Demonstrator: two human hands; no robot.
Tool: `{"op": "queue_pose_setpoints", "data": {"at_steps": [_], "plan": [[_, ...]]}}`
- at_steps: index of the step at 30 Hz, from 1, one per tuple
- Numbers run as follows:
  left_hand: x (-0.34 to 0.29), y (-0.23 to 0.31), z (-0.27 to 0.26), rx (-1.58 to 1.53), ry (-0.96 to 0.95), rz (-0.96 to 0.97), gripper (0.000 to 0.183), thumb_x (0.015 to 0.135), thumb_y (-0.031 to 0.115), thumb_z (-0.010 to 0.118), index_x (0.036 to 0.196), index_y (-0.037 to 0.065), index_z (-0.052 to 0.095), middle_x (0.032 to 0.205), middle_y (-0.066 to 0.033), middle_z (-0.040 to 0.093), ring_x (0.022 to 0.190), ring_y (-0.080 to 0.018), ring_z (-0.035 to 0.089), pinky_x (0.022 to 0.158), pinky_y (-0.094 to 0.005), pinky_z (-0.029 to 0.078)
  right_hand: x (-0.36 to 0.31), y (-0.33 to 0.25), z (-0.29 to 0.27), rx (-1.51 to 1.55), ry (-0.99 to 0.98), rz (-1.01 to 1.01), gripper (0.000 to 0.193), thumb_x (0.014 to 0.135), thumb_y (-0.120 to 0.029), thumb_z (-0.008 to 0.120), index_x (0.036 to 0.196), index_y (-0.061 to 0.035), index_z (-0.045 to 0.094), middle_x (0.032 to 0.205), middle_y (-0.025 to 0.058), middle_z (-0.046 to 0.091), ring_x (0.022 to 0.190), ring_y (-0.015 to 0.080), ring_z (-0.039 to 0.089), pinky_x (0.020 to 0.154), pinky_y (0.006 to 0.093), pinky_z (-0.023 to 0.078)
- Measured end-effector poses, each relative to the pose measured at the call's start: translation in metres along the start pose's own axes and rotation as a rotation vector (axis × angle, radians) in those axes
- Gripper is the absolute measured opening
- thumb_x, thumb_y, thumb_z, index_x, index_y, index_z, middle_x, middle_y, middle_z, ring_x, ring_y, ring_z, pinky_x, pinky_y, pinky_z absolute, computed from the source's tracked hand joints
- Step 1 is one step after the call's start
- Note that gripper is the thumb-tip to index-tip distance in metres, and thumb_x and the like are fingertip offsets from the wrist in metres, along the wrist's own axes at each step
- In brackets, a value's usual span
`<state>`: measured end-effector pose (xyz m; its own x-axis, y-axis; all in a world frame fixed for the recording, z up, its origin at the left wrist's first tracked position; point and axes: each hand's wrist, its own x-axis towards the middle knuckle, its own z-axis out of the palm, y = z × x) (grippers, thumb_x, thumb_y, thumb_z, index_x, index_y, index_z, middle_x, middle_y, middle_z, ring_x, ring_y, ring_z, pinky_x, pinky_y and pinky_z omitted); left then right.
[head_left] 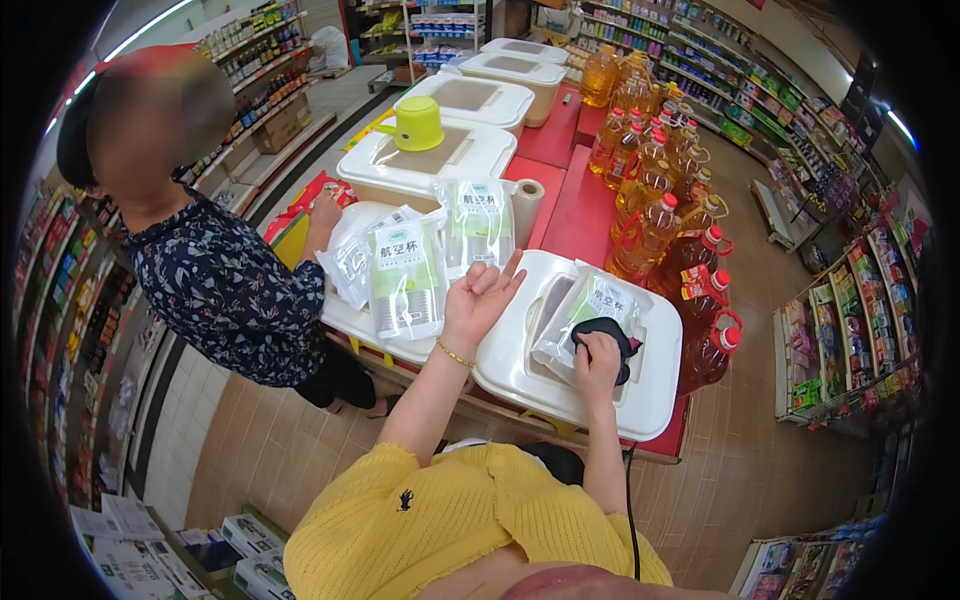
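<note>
My left hand is raised beside the packs of plastic cups, palm turned up. It holds nothing; one finger stretches out and others are partly bent. My right hand grips a dark cloth item, perhaps a glove, over a clear-wrapped pack of cups. That pack lies on the white lid of a storage bin. Left of my left hand, one cup pack leans in front of another cup pack, both in white and green wrapping.
A person in a dark floral top stands at the left, one hand near a red package. A lime-green dipper sits on a bin lid. Several oil bottles line the red table's right side. Shelves surround the aisle.
</note>
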<state>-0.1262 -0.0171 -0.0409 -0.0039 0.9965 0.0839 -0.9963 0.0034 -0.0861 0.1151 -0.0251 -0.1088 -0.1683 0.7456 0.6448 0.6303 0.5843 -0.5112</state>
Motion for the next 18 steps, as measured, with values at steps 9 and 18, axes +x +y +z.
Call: {"op": "queue_pose_setpoints", "data": {"at_steps": [9, 18], "plan": [[-0.0024, -0.0059, -0.0002, 0.002, 0.018, -0.015, 0.028, 0.085, -0.002, 0.033, 0.059, 0.009, 0.033, 0.054, -0.0036, 0.033, 0.129, -0.0338, 0.041, 0.112, -0.0551, 0.025, -0.0036, -0.0018, -0.003, 0.0, 0.004, 0.007, 0.014, 0.075, -0.003, 0.06, 0.088, -0.0027, 0.066, 0.088, 0.0129, 0.061, 0.09, 0.0317, 0.058, 0.08, 0.0406, 0.044], [-0.0031, -0.0044, -0.0031, -0.01, 0.016, -0.026, 0.028, 0.084, -0.002, 0.037, 0.059, 0.009, 0.036, 0.054, -0.004, 0.032, 0.127, -0.0347, 0.044, 0.11, -0.0533, 0.03, -0.0039, -0.0015, -0.004, -0.002, -0.021, 0.022, 0.014, 0.076, -0.003, 0.06, 0.089, -0.0023, 0.066, 0.09, 0.0144, 0.061, 0.091, 0.0323, 0.058, 0.082, 0.041, 0.044]]}}
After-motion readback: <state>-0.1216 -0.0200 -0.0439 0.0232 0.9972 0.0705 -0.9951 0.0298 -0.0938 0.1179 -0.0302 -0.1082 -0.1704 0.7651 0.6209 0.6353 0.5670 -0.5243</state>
